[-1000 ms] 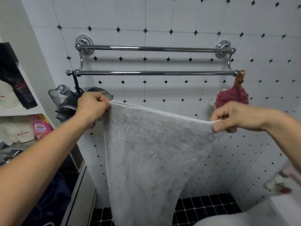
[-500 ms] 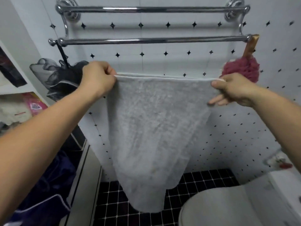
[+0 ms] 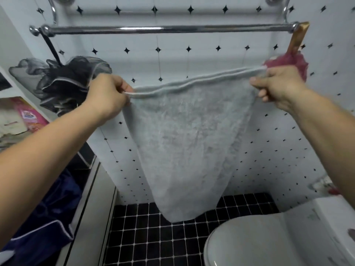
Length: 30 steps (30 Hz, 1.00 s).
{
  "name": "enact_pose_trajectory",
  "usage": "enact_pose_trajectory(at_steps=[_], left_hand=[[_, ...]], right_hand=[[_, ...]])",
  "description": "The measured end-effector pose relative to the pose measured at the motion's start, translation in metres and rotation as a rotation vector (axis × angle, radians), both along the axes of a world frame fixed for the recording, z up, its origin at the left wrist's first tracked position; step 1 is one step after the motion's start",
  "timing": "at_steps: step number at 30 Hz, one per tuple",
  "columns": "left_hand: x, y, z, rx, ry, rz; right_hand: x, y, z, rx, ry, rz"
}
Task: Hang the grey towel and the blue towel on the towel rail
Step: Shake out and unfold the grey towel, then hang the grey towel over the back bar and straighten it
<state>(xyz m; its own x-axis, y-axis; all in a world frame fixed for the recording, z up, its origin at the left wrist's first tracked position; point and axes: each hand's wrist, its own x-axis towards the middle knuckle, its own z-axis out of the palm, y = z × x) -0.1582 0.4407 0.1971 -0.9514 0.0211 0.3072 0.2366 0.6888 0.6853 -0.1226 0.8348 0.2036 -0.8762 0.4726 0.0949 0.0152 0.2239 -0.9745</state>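
Note:
The grey towel [image 3: 189,143] hangs spread between my hands, its lower end tapering down toward the floor. My left hand [image 3: 106,96] pinches its top left corner and my right hand [image 3: 276,87] pinches its top right corner. The top hem sags slightly between them. The chrome towel rail [image 3: 165,29] runs across the tiled wall above the towel, with clear space between them; its upper bar is mostly cut off by the frame's top edge. A dark blue towel [image 3: 44,217] lies bunched at the lower left, below my left arm.
A black mesh bath sponge [image 3: 63,83] hangs from the rail's left end and a red one [image 3: 294,62] on a wooden handle from its right end. A white toilet [image 3: 269,240] stands at the lower right. Shelves with packets [image 3: 25,116] line the left side.
The rail sits higher in view than a second ago and the upper bar has left the frame. The towel's top edge has gone from taut to slightly sagging, my right hand now higher than my left.

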Motion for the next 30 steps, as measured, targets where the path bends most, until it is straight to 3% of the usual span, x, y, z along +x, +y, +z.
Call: enact_pose_trajectory(at_steps=[5, 14, 18, 21, 24, 27, 30], left_hand=[[-0.006, 0.011, -0.001, 0.278, -0.154, 0.015], [-0.052, 0.046, 0.032, 0.797, -0.27, 0.145], [-0.088, 0.053, 0.017, 1.082, -0.144, 0.189], [-0.116, 0.053, 0.016, 1.2, 0.052, 0.215], [-0.144, 0.057, 0.039, 1.265, 0.169, 0.074], [-0.171, 0.058, 0.067, 1.458, 0.24, -0.04], [-0.185, 0.054, 0.097, 1.506, 0.238, -0.202]], right_hand=[[-0.004, 0.008, -0.008, -0.273, -0.022, 0.114], [-0.05, 0.004, 0.019, -0.508, 0.021, 0.128], [-0.081, -0.002, 0.011, -0.651, -0.007, 0.171], [-0.11, -0.005, 0.012, -0.657, 0.085, 0.18], [-0.137, -0.012, 0.03, -0.728, 0.231, 0.175], [-0.166, -0.02, 0.06, -0.796, 0.367, 0.134], [-0.19, -0.023, 0.086, -0.851, 0.493, 0.117]])
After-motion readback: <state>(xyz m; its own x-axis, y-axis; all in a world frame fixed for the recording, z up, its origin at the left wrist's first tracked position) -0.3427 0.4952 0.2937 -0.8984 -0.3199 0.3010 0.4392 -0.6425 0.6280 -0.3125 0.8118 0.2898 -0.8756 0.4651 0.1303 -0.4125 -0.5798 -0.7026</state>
